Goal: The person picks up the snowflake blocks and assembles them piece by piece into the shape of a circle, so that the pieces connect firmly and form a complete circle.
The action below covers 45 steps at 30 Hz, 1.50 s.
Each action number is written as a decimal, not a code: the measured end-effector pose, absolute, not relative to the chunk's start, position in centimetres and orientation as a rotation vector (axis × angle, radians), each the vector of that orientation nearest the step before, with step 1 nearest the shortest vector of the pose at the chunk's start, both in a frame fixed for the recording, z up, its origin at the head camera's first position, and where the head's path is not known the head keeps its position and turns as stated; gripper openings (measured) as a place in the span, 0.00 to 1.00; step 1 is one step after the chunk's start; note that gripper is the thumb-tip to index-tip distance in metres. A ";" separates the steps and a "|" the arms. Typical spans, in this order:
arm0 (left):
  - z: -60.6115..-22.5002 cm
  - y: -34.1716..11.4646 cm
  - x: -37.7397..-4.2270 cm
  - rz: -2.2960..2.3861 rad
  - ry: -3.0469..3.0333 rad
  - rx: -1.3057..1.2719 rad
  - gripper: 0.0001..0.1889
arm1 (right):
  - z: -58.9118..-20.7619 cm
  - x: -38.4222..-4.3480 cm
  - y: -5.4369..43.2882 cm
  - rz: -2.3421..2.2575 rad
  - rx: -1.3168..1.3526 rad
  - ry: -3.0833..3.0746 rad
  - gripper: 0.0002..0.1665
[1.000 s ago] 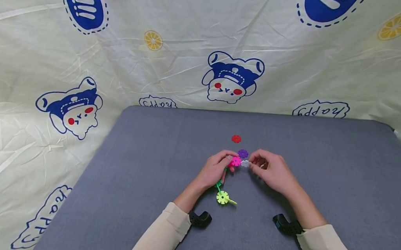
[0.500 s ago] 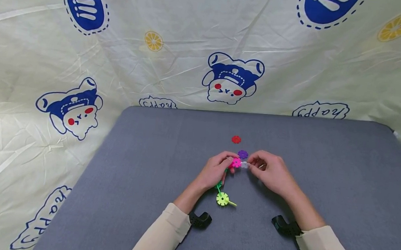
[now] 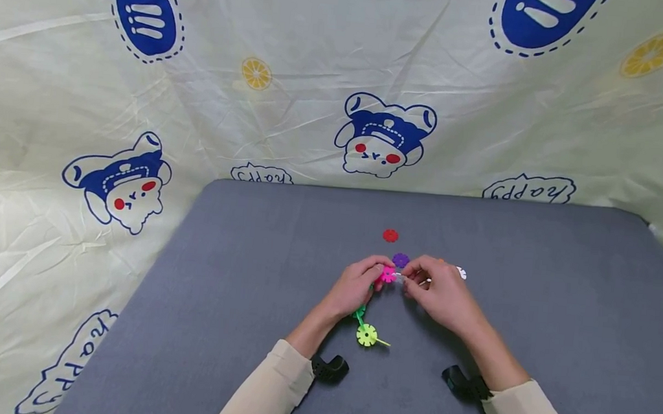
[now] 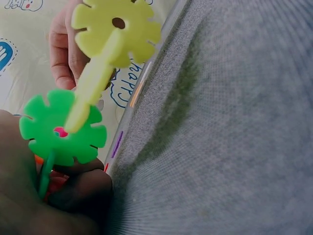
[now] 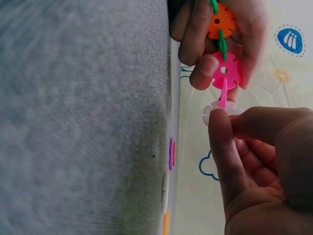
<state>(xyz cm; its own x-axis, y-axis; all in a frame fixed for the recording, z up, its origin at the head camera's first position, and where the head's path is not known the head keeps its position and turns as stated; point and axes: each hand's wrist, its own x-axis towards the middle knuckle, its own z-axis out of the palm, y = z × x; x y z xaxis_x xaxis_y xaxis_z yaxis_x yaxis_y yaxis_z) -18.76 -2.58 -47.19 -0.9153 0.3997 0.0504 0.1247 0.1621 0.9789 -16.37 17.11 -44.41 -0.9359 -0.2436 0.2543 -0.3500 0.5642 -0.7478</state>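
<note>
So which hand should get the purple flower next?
Probably the right hand: it pinches just the white flower, while the left hand holds the linked chain. The purple flower is near.

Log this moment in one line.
left hand: grips disc chain | right hand: pinches white disc at chain's pink end | purple disc, red disc: lying on table

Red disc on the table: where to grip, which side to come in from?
I'd pinch the red disc by its notched rim, left and right edges, from above. It looks flat on the table, offering little edge height, and the purple disc lies on its near side.
</note>
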 end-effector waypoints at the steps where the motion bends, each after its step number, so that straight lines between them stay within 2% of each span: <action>1: -47.2 -2.6 -18.8 1.826 2.218 0.517 0.13 | -44.4 -16.3 17.0 1.304 0.511 -2.667 0.06; 8: -47.3 -2.8 -18.8 1.893 2.151 0.557 0.09 | -44.5 -16.5 17.4 1.309 0.574 -2.668 0.06; 17: -47.2 -2.7 -18.9 1.899 2.190 0.451 0.13 | -44.6 -17.6 18.7 1.268 0.492 -2.784 0.08; 21: -47.2 -2.8 -18.9 1.895 2.223 0.474 0.10 | -44.7 -18.7 18.4 1.161 0.458 -2.835 0.13; 28: -47.3 -2.8 -18.8 1.909 2.211 0.536 0.09 | -44.9 -20.4 17.3 0.845 0.491 -2.953 0.26; 34: -47.6 -2.7 -18.6 1.894 2.208 0.507 0.09 | -45.3 -20.7 17.2 0.778 0.558 -2.958 0.17; 45: -47.7 -2.9 -18.8 1.920 2.224 0.462 0.07 | -45.0 -19.3 17.9 1.297 0.435 -2.892 0.07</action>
